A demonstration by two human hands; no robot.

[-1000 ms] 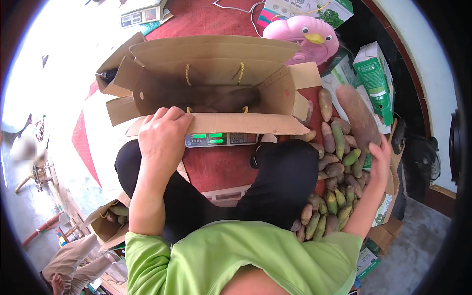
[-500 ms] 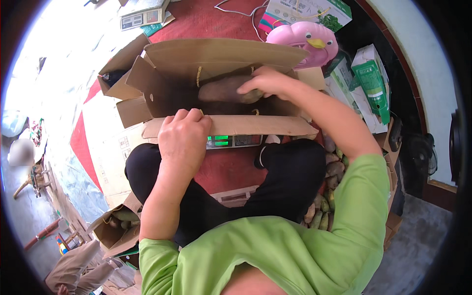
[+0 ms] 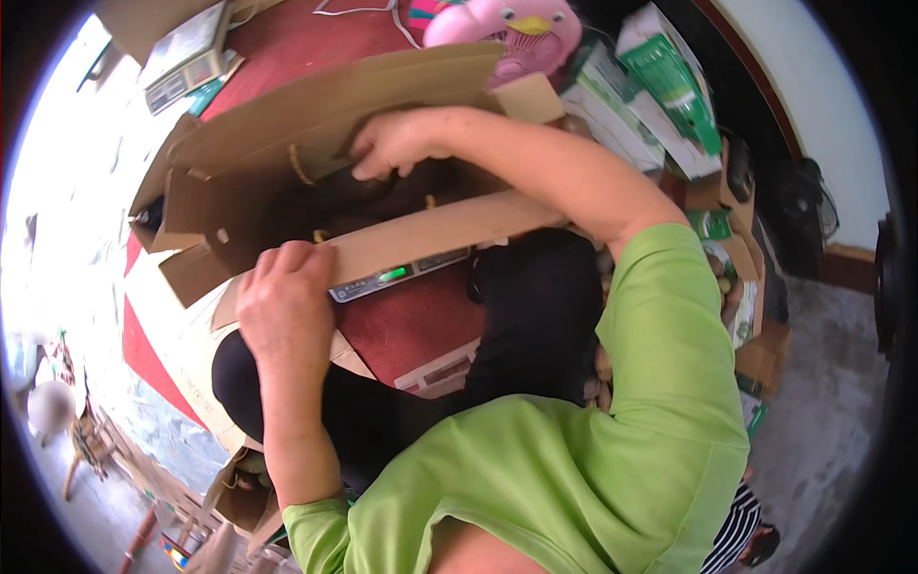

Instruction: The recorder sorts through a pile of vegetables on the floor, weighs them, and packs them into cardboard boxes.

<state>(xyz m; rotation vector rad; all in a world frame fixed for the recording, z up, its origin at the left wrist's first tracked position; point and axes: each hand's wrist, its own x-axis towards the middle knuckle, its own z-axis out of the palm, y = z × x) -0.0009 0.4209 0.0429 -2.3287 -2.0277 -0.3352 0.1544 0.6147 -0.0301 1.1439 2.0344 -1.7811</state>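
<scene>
The left hand (image 3: 284, 304) is clamping the near flap of the open brown cardboard box (image 3: 287, 172); the right hand (image 3: 394, 143), fingers curled together, is reaching into its dark, cramped interior.

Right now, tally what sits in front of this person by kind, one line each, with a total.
Open cardboard box: 1
Pink plush toy: 1
Green and white cartons: 2
Weighing scale with lit display under the box: 1
Hands at the box: 2, left hand on the near flap, right hand reaching inside
Total: 7
</scene>
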